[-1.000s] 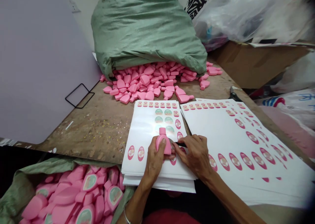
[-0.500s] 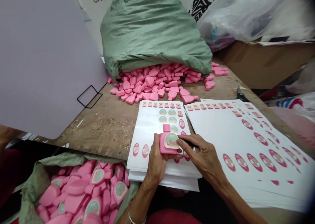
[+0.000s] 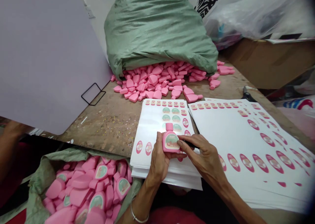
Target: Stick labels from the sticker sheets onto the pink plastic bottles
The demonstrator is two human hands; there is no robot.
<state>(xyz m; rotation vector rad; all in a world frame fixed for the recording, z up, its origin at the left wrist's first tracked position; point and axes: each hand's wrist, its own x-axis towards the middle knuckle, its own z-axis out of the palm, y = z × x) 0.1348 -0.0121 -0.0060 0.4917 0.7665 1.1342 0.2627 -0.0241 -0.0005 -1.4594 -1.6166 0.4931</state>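
My left hand is closed around the side and base of a small pink bottle, holding it cap upward above the sticker sheets. A green and cream label lies across the bottle's front. My right hand is closed on a slim black tool, mostly hidden by the fingers. Its thumb and fingertip touch the label's right edge. Beneath the bottle, a stack of white sticker sheets carries green labels in the middle and pink oval ones around the edges.
Used sticker sheets spread to the right, with black-handled scissors behind. Pink bottles spill from a green sack. A lower sack holds labelled bottles. A pale panel and another person's arm are at left.
The label has shifted left on the bottle and now sits squarely over its front; before, it stuck out past the right side. The whole view has swung slightly left.
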